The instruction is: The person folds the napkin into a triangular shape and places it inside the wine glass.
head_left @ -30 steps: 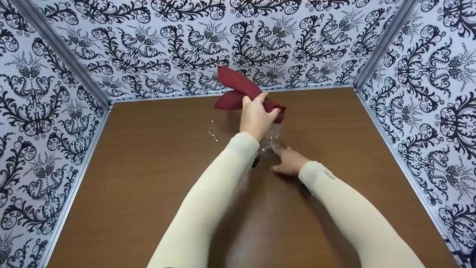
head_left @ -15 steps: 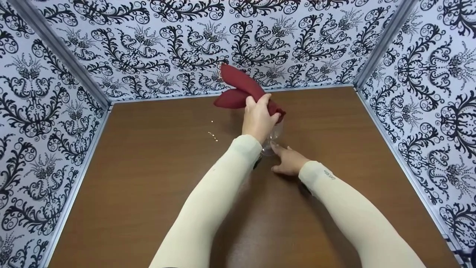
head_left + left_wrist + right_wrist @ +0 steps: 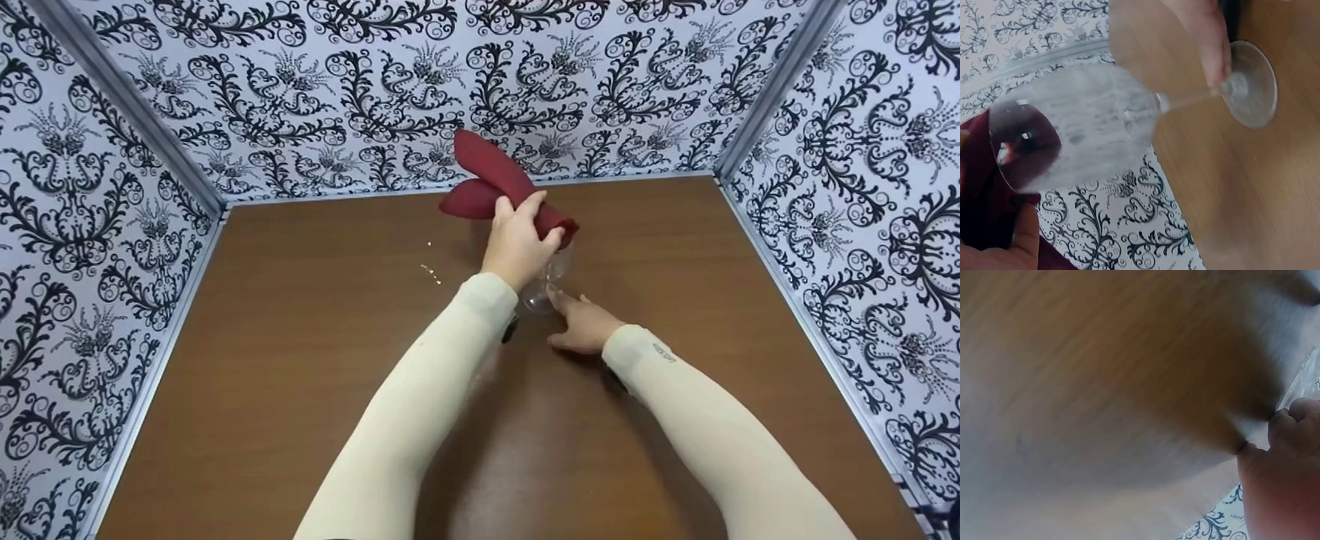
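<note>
Wine glass (image 3: pixel 1089 126): clear, stemmed, standing on the brown tabletop (image 3: pixel 300 360) near its middle; round foot flat on the wood. Red cloth napkin (image 3: pixel 495 184): folded, lower end tucked at the glass's mouth, two pointed leaves rising toward the patterned back wall (image 3: pixel 375 75). Left hand (image 3: pixel 517 244): fingers curled round the napkin just above the bowl, gripping it. Right hand (image 3: pixel 583 324): lies on the tabletop at the glass's base, fingers straight, fingertips pressing the stem and foot. Both arms in cream sleeves (image 3: pixel 420 412).
</note>
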Demonstrator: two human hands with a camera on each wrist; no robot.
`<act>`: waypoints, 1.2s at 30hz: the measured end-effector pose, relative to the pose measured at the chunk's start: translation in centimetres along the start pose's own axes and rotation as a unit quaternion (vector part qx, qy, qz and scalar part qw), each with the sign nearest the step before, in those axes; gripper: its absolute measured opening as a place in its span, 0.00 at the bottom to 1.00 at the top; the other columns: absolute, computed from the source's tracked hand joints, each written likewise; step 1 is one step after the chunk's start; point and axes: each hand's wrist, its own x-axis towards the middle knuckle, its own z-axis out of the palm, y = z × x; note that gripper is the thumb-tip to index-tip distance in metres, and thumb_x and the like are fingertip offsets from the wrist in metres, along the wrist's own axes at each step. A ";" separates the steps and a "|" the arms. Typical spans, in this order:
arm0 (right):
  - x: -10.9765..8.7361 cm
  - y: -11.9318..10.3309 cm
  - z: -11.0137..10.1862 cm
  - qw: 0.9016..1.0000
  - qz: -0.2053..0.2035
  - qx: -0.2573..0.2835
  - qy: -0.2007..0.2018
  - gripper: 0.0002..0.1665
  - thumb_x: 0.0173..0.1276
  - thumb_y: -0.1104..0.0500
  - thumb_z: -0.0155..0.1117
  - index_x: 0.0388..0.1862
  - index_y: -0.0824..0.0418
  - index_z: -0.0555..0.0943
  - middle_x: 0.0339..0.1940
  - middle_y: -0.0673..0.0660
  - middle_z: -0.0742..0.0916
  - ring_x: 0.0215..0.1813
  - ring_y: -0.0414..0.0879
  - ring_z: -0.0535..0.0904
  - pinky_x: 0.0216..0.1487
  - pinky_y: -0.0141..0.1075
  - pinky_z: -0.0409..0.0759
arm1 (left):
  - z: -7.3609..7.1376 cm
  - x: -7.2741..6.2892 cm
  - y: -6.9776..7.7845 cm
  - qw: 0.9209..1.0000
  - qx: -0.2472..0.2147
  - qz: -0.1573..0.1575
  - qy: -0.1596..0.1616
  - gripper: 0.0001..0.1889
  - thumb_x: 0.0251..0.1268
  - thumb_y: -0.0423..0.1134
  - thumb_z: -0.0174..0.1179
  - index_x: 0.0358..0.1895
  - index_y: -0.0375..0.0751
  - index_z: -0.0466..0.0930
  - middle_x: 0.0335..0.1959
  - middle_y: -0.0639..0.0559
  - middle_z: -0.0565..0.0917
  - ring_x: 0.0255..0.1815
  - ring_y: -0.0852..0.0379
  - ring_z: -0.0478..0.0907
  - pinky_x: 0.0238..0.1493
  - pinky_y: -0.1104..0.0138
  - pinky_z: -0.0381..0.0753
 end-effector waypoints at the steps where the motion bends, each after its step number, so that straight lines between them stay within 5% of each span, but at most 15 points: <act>1: 0.0 0.0 -0.1 1.000 -0.001 -0.001 -0.002 0.59 0.70 0.46 0.70 0.89 0.58 0.48 0.89 0.60 0.58 0.87 0.61 0.54 0.87 0.59 0.47 | 0.0 0.0 0.2 1.000 0.002 -0.004 -0.001 0.32 0.71 0.49 0.68 0.76 0.51 0.74 0.62 0.41 0.72 0.57 0.50 0.78 0.66 0.62 0.79; 18: 0.0 0.2 0.0 1.000 0.007 -0.008 -0.011 0.60 0.71 0.46 0.69 0.89 0.55 0.43 0.89 0.57 0.55 0.88 0.62 0.51 0.86 0.60 0.47 | 0.9 -0.1 1.2 0.998 0.052 0.032 0.014 0.28 0.67 0.42 0.73 0.70 0.55 0.80 0.59 0.44 0.79 0.55 0.48 0.83 0.63 0.58 0.82; 28: 0.3 0.2 0.2 1.000 0.013 0.000 -0.013 0.61 0.71 0.44 0.69 0.89 0.53 0.42 0.90 0.56 0.54 0.88 0.64 0.48 0.86 0.60 0.47 | 0.8 0.3 0.8 0.998 0.046 0.022 -0.033 0.30 0.70 0.44 0.72 0.74 0.57 0.76 0.61 0.44 0.78 0.58 0.50 0.83 0.65 0.60 0.81; 32: 0.0 0.3 0.2 1.000 0.000 -0.004 -0.006 0.61 0.71 0.46 0.70 0.89 0.57 0.44 0.89 0.59 0.55 0.88 0.61 0.52 0.87 0.59 0.46 | 0.8 0.3 0.5 0.997 0.040 0.043 -0.042 0.28 0.76 0.51 0.64 0.76 0.56 0.74 0.62 0.43 0.77 0.63 0.48 0.79 0.70 0.58 0.76; 36: -0.2 0.3 0.1 1.000 -0.024 -0.010 0.005 0.60 0.71 0.48 0.70 0.88 0.63 0.46 0.88 0.63 0.56 0.87 0.58 0.56 0.86 0.60 0.44 | 0.9 0.0 0.2 0.997 0.057 0.049 -0.015 0.25 0.81 0.52 0.54 0.77 0.59 0.73 0.59 0.42 0.79 0.65 0.44 0.75 0.67 0.51 0.72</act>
